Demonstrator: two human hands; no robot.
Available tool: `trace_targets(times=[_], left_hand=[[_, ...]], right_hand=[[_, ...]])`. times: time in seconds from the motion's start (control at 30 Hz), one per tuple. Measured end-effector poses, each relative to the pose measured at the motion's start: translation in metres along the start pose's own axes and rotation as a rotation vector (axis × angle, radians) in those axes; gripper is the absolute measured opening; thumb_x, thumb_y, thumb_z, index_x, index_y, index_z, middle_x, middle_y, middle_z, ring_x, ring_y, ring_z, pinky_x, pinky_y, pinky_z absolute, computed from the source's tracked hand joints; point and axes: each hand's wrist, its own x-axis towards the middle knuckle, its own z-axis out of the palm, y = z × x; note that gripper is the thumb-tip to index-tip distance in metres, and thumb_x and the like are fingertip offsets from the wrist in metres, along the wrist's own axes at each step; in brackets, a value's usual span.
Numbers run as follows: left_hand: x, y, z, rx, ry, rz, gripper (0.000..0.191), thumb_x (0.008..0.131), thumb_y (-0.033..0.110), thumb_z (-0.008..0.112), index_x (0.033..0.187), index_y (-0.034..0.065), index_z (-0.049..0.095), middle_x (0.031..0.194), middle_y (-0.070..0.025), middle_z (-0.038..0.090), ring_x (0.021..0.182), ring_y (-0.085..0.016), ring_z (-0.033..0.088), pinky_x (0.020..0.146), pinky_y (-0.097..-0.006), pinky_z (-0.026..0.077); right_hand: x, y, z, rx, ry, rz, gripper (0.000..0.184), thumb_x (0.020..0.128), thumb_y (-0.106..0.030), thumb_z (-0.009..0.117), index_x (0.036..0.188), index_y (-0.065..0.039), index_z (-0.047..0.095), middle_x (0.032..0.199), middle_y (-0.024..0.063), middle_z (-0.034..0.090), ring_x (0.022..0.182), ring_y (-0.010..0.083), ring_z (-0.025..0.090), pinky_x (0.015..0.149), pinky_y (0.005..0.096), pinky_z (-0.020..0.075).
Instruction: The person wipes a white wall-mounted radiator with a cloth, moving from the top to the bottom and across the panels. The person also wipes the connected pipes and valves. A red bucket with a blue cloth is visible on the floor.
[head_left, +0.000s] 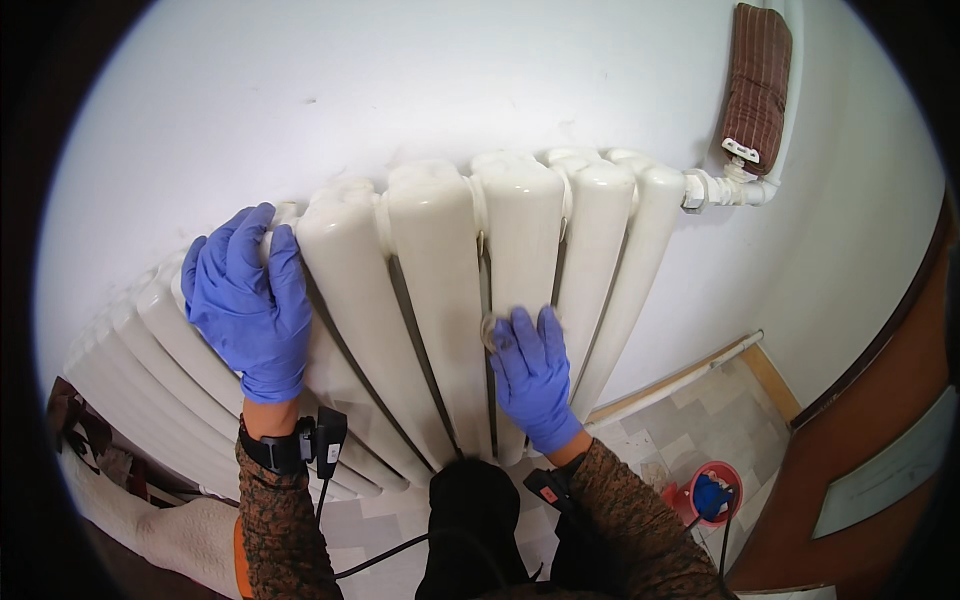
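Note:
A white column radiator (435, 247) runs along the wall in front of me. My left hand (251, 300), in a blue disposable glove, rests on the top of one of its sections, fingers spread over the upper edge. My right hand (531, 367), gloved the same way, presses against the front of a column lower down and to the right. Under its fingers shows the edge of a greyish scrubbing pad (489, 331); its exact kind is mostly hidden. Narrow dark gaps separate the columns.
A white valve and pipe (727, 189) join the radiator at the right, beneath a brown striped cloth wrap (759, 82). A pink bucket (737, 476) containing blue cloth stands on the tiled floor near a brown door (870, 450). Light fabric-covered furniture (180, 532) lies lower left. Black cables (382, 553) trail from wrist-worn devices.

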Motion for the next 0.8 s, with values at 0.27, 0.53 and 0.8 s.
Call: trace_targets(times=[0.27,0.53,0.8], left_hand=[[0.001,0.001,-0.001,0.004,-0.014,0.007,0.018,0.094,0.017,0.063,0.108,0.0065,0.067,0.104,-0.0101,0.070,0.094,-0.028,0.064,0.093,-0.0393,0.045],[0.001,0.002,0.000,0.002,-0.034,0.006,0.020,0.094,0.020,0.063,0.109,0.0071,0.066,0.106,-0.0092,0.069,0.097,-0.027,0.063,0.102,-0.0431,0.041],[-0.001,-0.001,0.000,0.029,-0.039,0.003,0.022,0.094,0.020,0.063,0.111,0.0061,0.066,0.108,-0.0104,0.068,0.099,-0.030,0.062,0.101,-0.0423,0.041]], right_hand=[[-0.027,0.019,-0.053,0.519,-0.240,0.326,0.043,0.093,0.001,0.053,0.134,-0.006,0.059,0.138,0.0163,0.058,0.127,0.0321,0.057,0.106,0.0394,0.0473],[0.093,0.059,-0.098,0.359,0.311,0.160,0.038,0.105,-0.015,0.045,0.139,0.001,0.051,0.147,0.0220,0.048,0.134,0.0332,0.049,0.113,0.0397,0.0394],[0.117,0.091,-0.060,-0.205,0.131,0.081,0.052,0.106,-0.035,0.039,0.148,-0.004,0.044,0.159,0.0142,0.035,0.148,0.0411,0.024,0.121,0.0520,0.0158]])
